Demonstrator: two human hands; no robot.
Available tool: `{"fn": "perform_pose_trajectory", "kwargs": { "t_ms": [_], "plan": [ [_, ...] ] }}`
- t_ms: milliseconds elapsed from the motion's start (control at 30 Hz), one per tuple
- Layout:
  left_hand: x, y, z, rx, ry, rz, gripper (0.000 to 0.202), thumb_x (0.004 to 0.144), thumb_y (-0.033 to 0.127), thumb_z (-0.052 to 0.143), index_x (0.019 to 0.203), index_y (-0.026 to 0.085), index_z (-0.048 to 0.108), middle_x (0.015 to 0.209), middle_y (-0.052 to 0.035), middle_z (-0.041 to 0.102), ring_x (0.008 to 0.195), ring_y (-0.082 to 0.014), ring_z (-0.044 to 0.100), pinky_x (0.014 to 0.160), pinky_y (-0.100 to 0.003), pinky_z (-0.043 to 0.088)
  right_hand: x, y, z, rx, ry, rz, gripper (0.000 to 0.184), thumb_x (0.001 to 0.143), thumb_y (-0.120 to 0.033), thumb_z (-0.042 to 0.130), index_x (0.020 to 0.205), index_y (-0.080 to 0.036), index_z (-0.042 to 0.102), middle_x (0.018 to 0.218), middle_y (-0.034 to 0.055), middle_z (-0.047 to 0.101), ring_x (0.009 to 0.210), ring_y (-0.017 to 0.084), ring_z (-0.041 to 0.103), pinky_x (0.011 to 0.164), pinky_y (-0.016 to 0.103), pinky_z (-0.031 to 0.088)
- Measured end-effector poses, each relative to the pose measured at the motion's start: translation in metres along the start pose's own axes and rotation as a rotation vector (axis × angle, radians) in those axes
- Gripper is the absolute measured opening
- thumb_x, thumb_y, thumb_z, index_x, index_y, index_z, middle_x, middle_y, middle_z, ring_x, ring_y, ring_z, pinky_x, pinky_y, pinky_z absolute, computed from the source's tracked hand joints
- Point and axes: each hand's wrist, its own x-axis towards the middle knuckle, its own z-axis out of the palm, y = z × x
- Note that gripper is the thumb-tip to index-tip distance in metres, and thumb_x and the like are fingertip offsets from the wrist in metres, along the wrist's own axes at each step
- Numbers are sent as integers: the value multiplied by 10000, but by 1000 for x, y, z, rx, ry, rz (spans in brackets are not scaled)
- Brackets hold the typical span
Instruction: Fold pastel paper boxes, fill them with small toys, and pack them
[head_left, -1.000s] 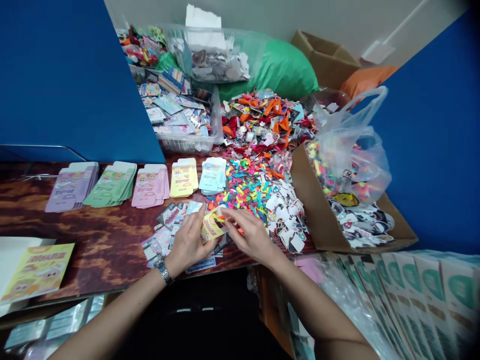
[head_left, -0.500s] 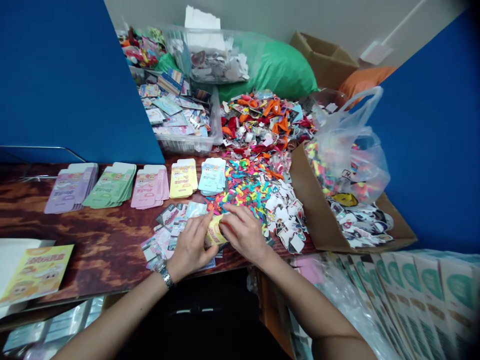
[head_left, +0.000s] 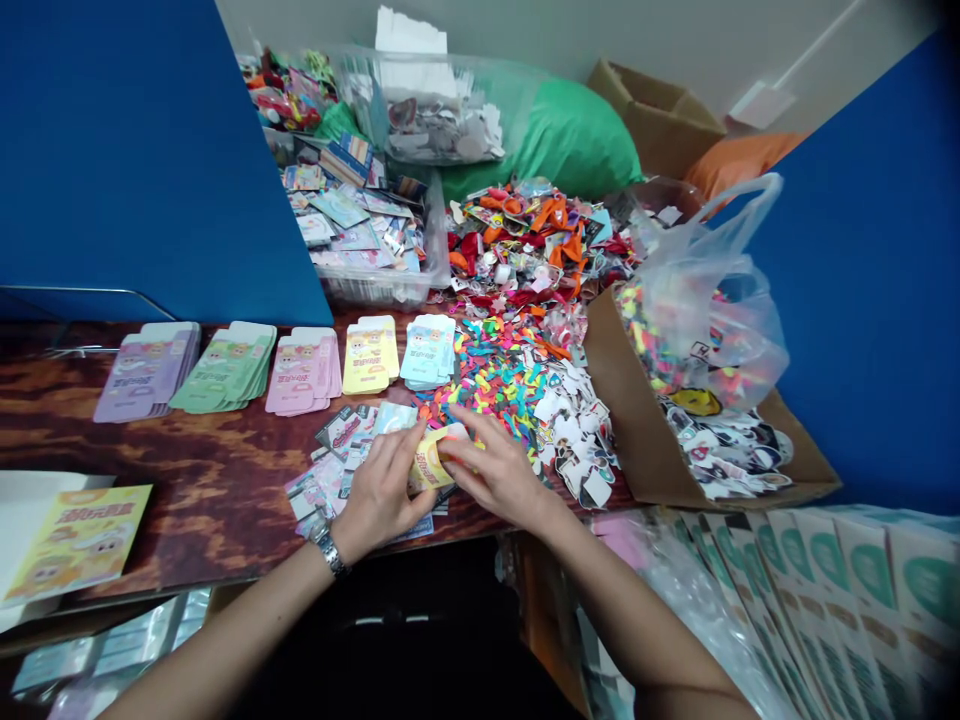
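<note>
My left hand and my right hand meet over a small yellow packet near the table's front edge. Both hands pinch the packet, the left from its left side, the right from its right end. A watch sits on my left wrist. Under the hands lie several loose printed cards. Just beyond the right hand spreads a heap of small bright coloured pieces, with white cut-out stickers beside it.
Flat packet stacks lie in a row: purple, green, pink, yellow, blue. A cardboard box holding a plastic bag stands at right. A clear bin and a green bag sit behind. A yellow sheet lies front left.
My hands have closed in on the yellow packet; the right hand's fingers, spread wider a second ago, now press on the packet's right end. The hands stay in about the same place.
</note>
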Motion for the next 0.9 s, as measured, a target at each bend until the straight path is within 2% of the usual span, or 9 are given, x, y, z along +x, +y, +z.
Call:
{"fn": "perform_pose_trajectory", "kwargs": {
  "t_ms": [133, 267, 400, 500, 600, 667, 800, 900],
  "plan": [
    [0, -1, -1, -25, 7, -29, 795, 820, 248, 601, 1502, 211, 195, 1282, -135, 531, 1128, -283, 521, 952, -434, 464, -1, 3, -6, 118, -36, -11, 201, 899, -142, 532, 972, -228, 699, 1451, 124, 453, 1334, 243, 434, 1047, 466, 418],
    [-1, -3, -1, -13, 2, -18, 801, 811, 243, 606, 1498, 192, 198, 1279, -138, 528, 1128, -281, 513, 957, -424, 463, -3, 5, -2, 58, -56, -10, 224, 896, -150, 541, 1044, -222, 694, 1474, 144, 425, 1353, 261, 412, 1065, 492, 398],
    [-2, -1, 1, 56, -32, 28, 770, 821, 225, 583, 1496, 193, 213, 1234, -143, 546, 1115, -293, 511, 947, -436, 472, -3, 2, 6, -15, -95, 40, 174, 884, -156, 558, 970, -205, 701, 1485, 154, 408, 1339, 285, 422, 1055, 494, 409],
    [-2, 1, 2, 73, -47, 37, 788, 812, 210, 574, 1503, 189, 195, 1209, -147, 549, 1110, -304, 510, 948, -456, 472, -2, 0, 5, 35, -133, 46, 180, 882, -142, 550, 960, -210, 698, 1482, 134, 414, 1351, 273, 415, 1048, 466, 427],
    [-2, 0, 1, 49, -30, 1, 807, 804, 210, 579, 1506, 198, 181, 1216, -141, 545, 1098, -299, 517, 939, -453, 476, -3, 1, 1, 97, -70, 59, 240, 900, -158, 542, 1092, -215, 672, 1451, 142, 449, 1335, 242, 443, 1040, 424, 444],
    [-1, 0, 0, 43, -21, -23, 805, 798, 215, 588, 1501, 203, 197, 1205, -136, 551, 1082, -295, 527, 914, -438, 489, -4, 3, 0, 88, -19, 84, 239, 913, -195, 551, 1118, -219, 672, 1437, 145, 469, 1308, 239, 477, 1035, 418, 450],
    [-2, -2, 0, 39, -21, -36, 785, 800, 228, 596, 1490, 191, 224, 1200, -135, 560, 1082, -292, 533, 912, -434, 488, -6, 7, -1, 102, -32, 105, 232, 925, -288, 574, 1114, -223, 692, 1430, 143, 485, 1299, 245, 493, 1043, 418, 445],
    [-4, -6, 1, 21, -13, -39, 759, 817, 252, 598, 1481, 186, 236, 1250, -138, 544, 1124, -290, 525, 952, -437, 467, -4, 13, -4, 211, -3, 124, 269, 946, -269, 541, 1182, -224, 661, 1360, 124, 554, 1246, 205, 543, 1020, 371, 468]
  ]
}}
